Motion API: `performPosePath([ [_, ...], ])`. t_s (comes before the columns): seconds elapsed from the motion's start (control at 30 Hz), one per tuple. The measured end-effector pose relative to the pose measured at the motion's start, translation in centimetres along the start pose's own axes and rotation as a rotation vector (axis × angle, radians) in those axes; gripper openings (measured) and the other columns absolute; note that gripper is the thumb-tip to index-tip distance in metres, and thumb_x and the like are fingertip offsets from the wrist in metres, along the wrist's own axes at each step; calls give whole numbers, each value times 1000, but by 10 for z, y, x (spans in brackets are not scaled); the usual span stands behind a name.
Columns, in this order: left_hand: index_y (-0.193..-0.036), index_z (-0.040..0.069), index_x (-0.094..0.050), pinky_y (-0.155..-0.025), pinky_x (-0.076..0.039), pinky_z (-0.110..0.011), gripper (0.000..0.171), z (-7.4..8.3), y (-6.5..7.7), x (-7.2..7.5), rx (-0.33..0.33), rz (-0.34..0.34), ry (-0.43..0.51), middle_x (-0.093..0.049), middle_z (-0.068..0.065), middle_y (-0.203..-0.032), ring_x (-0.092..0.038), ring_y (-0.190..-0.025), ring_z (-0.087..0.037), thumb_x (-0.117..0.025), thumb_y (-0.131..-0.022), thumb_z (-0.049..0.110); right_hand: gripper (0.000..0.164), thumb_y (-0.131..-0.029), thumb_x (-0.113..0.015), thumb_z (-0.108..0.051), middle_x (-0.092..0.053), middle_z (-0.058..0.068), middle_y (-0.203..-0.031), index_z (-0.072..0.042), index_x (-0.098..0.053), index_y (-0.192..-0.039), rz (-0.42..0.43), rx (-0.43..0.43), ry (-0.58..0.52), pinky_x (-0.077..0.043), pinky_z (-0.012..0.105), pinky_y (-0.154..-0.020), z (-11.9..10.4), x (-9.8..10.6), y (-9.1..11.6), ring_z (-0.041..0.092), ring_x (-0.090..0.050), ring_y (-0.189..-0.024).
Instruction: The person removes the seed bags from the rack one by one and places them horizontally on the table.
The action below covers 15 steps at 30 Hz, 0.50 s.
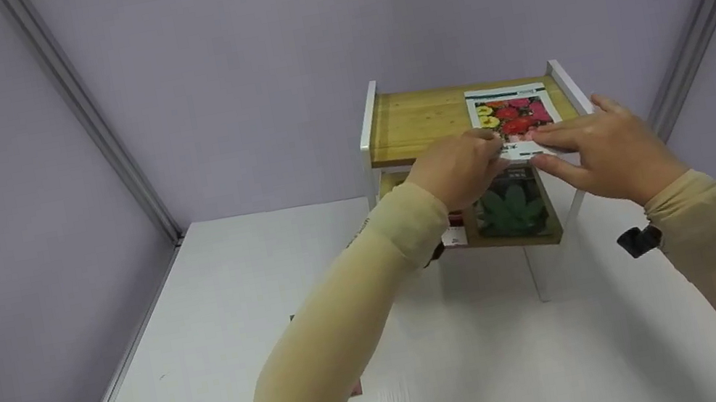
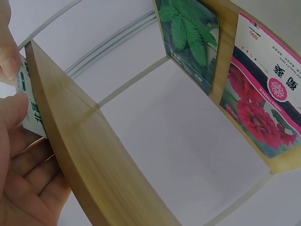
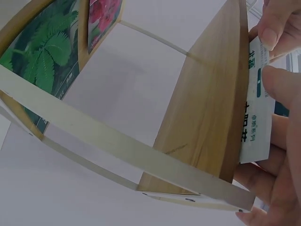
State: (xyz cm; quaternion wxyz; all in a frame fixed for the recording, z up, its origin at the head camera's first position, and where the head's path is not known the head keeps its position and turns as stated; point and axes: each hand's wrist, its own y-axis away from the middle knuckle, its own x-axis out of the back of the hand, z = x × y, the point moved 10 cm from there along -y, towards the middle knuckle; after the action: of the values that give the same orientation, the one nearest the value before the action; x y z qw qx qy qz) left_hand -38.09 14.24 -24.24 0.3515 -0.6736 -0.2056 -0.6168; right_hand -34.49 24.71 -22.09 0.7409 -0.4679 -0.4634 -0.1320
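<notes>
A seed packet (image 1: pixel 515 116) with red, pink and yellow flowers lies on the right part of the top wooden shelf (image 1: pixel 421 118). Its white end hangs past the front edge and is bent downward. My left hand (image 1: pixel 459 168) pinches that end at its left corner. At its right corner, my right hand (image 1: pixel 606 146) pinches it, with the thumb (image 3: pixel 280 82) on the hanging part. On the lower shelf lie a green-leaf seed packet (image 1: pixel 512 207) and a hollyhock packet (image 2: pixel 263 94) with magenta flowers, partly hidden by my left arm in the head view.
White side rails (image 1: pixel 368 115) bound the top shelf at both ends. The two-tier stand is on a white table (image 1: pixel 252 271) near the back wall. A small reddish edge (image 1: pixel 356 388) shows from behind my left sleeve, otherwise hidden.
</notes>
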Motion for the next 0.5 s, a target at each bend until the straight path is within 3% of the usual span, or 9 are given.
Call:
performPosePath([
  [0.23,-130,20,-60,-96,-48,-28,39,-2,8,2,1,24,5,-56,3,-135,-60,-111,-14,-45,-101,40,39,-87,-69,-33,-70,10,-110,-10,-70,-118,9,44,17,-36,61,-102,-8,2,0,31,-67,-99],
  [0.5,-124,17,-63,-90,-52,-28,35,5,24,8,-68,128,-28,-61,1,-128,-64,-104,-14,-45,-102,37,34,-79,-74,-12,-71,13,-104,-8,-72,-113,92,124,15,-51,55,-82,-22,10,5,36,-67,-89],
])
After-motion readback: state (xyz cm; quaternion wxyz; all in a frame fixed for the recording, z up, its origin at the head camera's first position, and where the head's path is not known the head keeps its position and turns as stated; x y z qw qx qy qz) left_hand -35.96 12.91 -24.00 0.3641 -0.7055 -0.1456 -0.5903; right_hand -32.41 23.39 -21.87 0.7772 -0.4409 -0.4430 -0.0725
